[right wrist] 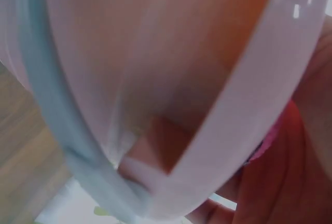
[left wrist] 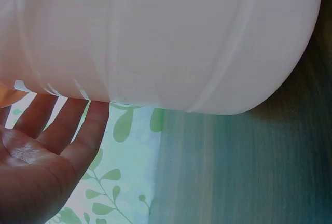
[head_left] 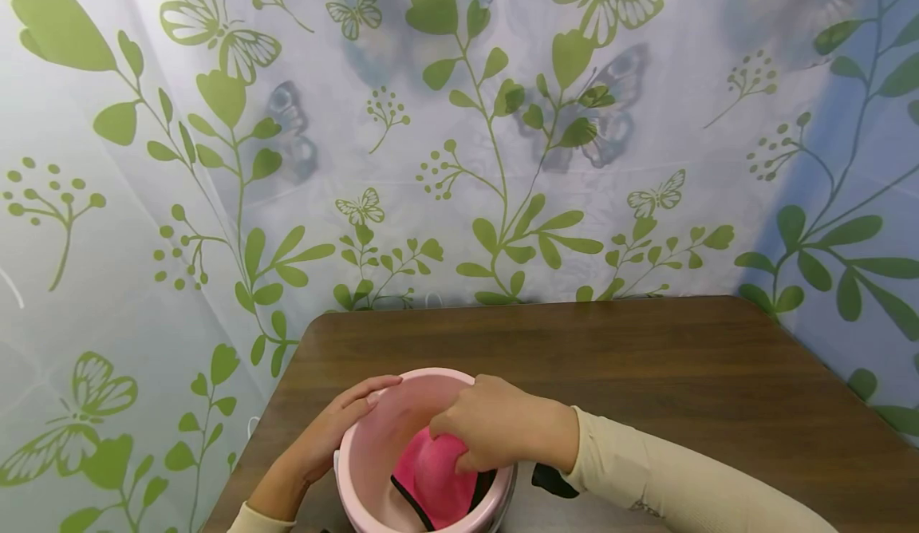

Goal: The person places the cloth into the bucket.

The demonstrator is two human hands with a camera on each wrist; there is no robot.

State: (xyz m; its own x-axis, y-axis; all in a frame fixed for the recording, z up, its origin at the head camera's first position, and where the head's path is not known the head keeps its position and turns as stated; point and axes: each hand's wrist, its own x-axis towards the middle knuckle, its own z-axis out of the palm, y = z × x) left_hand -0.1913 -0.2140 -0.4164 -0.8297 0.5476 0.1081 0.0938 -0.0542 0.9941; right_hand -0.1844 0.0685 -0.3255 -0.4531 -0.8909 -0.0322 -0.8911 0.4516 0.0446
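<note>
A pale pink bucket [head_left: 364,469] stands upright at the near edge of the table. My left hand [head_left: 326,431] rests against its left side, fingers stretched along the rim; in the left wrist view the fingers of that hand [left wrist: 57,136] lie fairly straight against the outer wall. Over the right rim my right hand [head_left: 495,425] reaches in, pinching a bright pink cloth item [head_left: 439,477] with black edging that lies inside. Its lower part is hidden in the bucket. The bucket's grey-blue handle [right wrist: 57,99] hangs along the outside in the right wrist view.
The dark brown wooden table [head_left: 646,381] extends behind and to the right of the bucket. A white curtain [head_left: 459,158] with green leaves and butterflies hangs behind the table and along its left side. Something black [head_left: 554,481] shows beneath my right wrist.
</note>
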